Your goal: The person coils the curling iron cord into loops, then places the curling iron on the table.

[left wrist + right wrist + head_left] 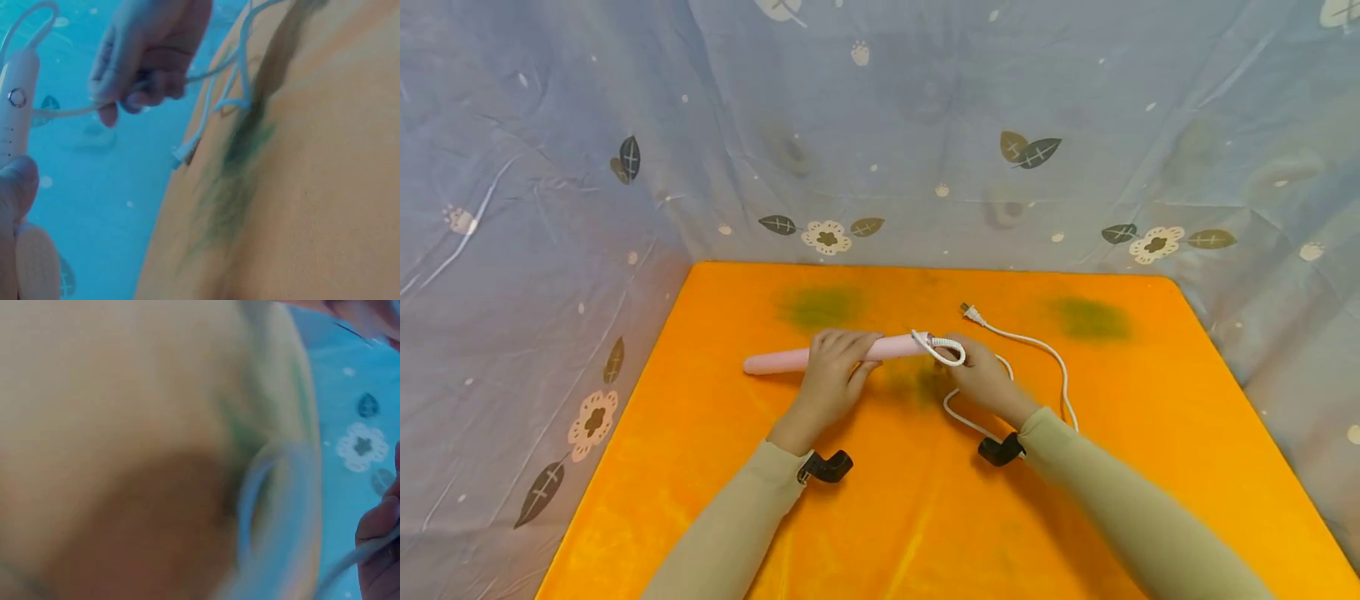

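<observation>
A slim pink hair iron [778, 361] lies across the middle of the head view, held over the table. My left hand [831, 379] grips it around its middle, thumb on the near side. In the left wrist view a round button [17, 97] and small marks show near its cord end. From that end the white cord [69, 112] loops out. My right hand [988, 379] pinches the cord just right of the iron, with thumb and fingers closed on it [150, 50]. In the right wrist view the cord is blurred, close to the lens.
The cord's loose length trails over the orange table cover [910, 500], its two-prong plug [973, 313] lying farther back. Blue-grey patterned curtains [925, 125] stand behind the table and at both sides. Each wrist wears a black camera mount [831, 467].
</observation>
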The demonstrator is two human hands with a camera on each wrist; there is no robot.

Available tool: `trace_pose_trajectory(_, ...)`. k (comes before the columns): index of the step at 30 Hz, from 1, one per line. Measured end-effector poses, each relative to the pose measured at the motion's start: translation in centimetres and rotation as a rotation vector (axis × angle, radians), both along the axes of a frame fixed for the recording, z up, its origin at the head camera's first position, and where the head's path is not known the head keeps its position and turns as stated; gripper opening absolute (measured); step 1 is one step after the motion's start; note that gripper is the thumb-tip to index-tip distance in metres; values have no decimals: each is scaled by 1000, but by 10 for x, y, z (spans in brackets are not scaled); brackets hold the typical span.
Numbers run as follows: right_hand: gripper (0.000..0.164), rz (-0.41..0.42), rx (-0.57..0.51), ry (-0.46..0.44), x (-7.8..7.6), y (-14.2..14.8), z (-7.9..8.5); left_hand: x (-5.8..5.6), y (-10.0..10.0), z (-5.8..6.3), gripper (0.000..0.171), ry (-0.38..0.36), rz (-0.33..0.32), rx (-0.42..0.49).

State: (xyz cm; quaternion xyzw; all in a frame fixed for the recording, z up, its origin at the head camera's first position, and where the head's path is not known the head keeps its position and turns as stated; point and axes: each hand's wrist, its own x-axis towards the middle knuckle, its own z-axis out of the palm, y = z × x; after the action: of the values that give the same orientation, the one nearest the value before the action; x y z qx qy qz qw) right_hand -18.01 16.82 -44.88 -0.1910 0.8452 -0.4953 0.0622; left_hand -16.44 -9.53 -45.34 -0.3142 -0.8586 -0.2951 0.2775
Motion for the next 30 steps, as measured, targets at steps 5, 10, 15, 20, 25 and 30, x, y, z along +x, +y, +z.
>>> trace_pose_trajectory(5,27,59,193,149,15,-8,-10,-4,3,0,42,5,61,49)
trace_pose_trajectory(10,21,66,440,503,30,-13,-5,-9,3,2,41,-14,116,58)
trace_pose_trajectory(15,11,95,497,685,38,-13,-1,-13,3,-2,41,-4,126,32)
trace_pose_trajectory(20,9,96,503,776,40,-13,3,-15,1,-7,40,-6,124,11)
trace_pose_trajectory(25,9,150,500,849,42,-12,14,-15,0,-11,40,-16,116,-16)
trace_pose_trajectory(30,6,227,512,911,42,-11,29,-14,-1,-16,40,-28,109,-68)
